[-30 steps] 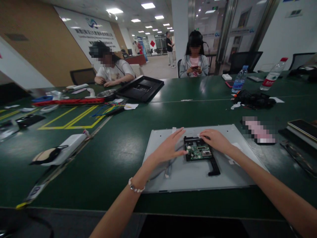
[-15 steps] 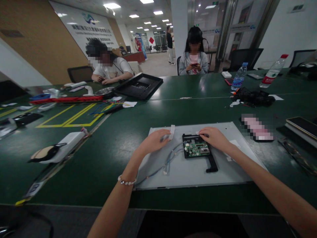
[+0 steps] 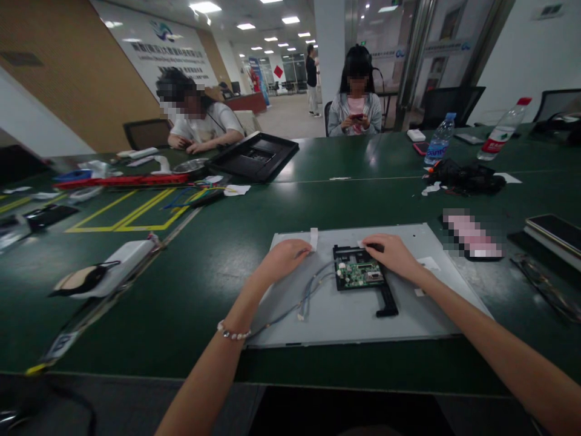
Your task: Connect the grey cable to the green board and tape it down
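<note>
A grey flat panel (image 3: 363,321) lies on the green table. On it rests a black frame (image 3: 387,301) carrying a green circuit board (image 3: 361,274), with thin cables (image 3: 306,297) running off to the left. My left hand (image 3: 285,260), above the panel's upper left part, pinches a small white strip (image 3: 314,237) of tape. At the black frame's upper right edge is my right hand (image 3: 391,254), its fingers closed on a small white piece (image 3: 361,243) that is mostly hidden.
Behind the panel lies a black monitor shell (image 3: 258,156). A pink phone (image 3: 472,233), a clear bottle (image 3: 440,139), another bottle (image 3: 503,130) and black cables (image 3: 467,177) are at the right. A white device (image 3: 122,266) lies left. Two people sit across the table.
My left hand has turned slightly, its fingers closer together at the strip's lower part. My right hand has barely moved.
</note>
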Demonstrator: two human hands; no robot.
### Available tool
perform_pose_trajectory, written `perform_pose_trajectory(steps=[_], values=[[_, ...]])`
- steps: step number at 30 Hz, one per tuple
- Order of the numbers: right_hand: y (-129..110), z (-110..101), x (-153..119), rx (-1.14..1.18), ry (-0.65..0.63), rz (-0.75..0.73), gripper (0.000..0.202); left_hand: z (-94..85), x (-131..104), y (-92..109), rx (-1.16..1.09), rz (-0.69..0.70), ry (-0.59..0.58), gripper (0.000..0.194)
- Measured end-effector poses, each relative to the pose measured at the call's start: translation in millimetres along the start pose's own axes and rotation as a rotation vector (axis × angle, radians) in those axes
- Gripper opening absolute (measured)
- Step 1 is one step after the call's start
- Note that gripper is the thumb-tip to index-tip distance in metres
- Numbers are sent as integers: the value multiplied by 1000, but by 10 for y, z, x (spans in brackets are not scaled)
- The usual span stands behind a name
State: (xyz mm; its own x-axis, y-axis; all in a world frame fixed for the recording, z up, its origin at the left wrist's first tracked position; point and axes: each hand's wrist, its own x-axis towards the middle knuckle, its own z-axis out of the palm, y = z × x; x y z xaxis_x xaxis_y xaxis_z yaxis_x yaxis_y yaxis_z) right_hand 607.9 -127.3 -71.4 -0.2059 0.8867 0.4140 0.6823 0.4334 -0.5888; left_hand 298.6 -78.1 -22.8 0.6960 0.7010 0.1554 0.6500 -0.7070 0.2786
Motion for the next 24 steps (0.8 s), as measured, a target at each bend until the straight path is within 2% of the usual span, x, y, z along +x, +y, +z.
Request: perform_pose_trajectory(steps=[7, 12, 16, 20, 24], values=[[47, -14, -11, 93, 135, 98, 25, -76, 30, 225, -18, -81, 102, 26], [107, -38, -23, 137, 194, 119, 28, -250, 4, 588, 162, -43, 83, 27], [124, -59, -37, 147, 212, 107, 28, -341, -146, 894, 302, 9, 90, 26], [21, -111, -43, 120, 214, 63, 27, -203, -372, 1087, 385, 2, 112, 23], [-273, -120, -89, 86, 153, -47, 26, 39, -555, 1208, 393, -25, 100, 19]])
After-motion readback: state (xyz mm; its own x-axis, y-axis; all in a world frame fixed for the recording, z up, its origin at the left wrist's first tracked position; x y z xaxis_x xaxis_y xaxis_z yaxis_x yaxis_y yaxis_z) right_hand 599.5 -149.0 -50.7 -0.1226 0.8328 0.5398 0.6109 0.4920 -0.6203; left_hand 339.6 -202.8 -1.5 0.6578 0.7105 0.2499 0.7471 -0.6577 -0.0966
